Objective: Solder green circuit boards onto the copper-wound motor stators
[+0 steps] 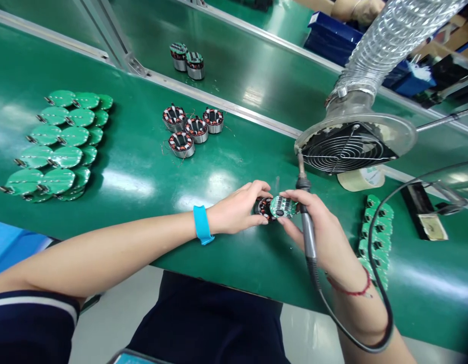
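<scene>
My left hand (243,208), with a blue band on its wrist, is closed around a motor stator (261,208) with copper windings, low over the green bench. In my right hand (323,227) a round green circuit board (284,206) is pinched between thumb and finger. The board is tilted and overlaps the stator's right side; whether they touch, I cannot tell. A soldering iron (308,235) also rests in the right hand, its tip pointing up and away from the board. Its cable loops over the right forearm.
Stacked round boards (62,156) lie at the left. Several stators (196,130) stand near the metal rail (226,108), and two board-topped ones (195,65) beyond it. A fume extractor fan (343,149) hangs close above the right hand. More boards (378,237) and a tape roll (362,178) are rightward.
</scene>
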{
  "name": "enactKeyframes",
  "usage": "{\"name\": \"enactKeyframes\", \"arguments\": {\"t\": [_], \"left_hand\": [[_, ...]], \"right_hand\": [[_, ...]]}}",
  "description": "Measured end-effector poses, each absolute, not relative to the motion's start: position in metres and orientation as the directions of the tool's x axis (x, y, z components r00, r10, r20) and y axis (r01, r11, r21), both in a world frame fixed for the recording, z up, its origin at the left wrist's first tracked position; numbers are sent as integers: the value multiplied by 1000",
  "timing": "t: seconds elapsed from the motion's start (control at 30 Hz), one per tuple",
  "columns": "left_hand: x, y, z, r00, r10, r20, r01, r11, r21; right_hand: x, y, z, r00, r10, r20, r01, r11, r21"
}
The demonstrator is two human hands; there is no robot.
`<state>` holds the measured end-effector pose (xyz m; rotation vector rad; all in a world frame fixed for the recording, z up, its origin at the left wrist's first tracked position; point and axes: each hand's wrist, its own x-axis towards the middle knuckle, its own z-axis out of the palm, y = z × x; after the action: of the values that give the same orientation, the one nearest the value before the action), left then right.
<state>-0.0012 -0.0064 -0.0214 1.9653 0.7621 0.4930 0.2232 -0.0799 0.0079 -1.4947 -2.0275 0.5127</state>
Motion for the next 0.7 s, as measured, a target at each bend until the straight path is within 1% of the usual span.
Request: {"name": "enactKeyframes", "arguments": {"t": [0.07,0.17,0.27,0.33,0.47,0.57,0.7], "left_hand": [[-1,-7,-22,719,693,50,315,-389,866],[0,-7,-28,710,702,57,323,-396,859],[1,-6,-33,711,701,49,317,-382,868],[1,-7,-35,711,701,52,310,-379,872],[-1,-9,-36,704,707,70,294,-379,877],[-3,-11,-31,710,689,146,242,-433,868],[0,-15,-23,700,674,236,211,-511,833]], "right_hand": [[217,-81,5,-267,936,228,745,351,-567],[210,-81,-4,-271,927,260,721,374,-583],[207,-85,-17,-189,937,294,685,341,-644],[204,-89,-24,-121,950,287,671,292,-682],[200,-95,-33,-38,960,278,658,234,-716],[198,-98,-36,-43,959,280,646,241,-724],[199,-100,-39,-112,946,303,611,306,-730]]}}
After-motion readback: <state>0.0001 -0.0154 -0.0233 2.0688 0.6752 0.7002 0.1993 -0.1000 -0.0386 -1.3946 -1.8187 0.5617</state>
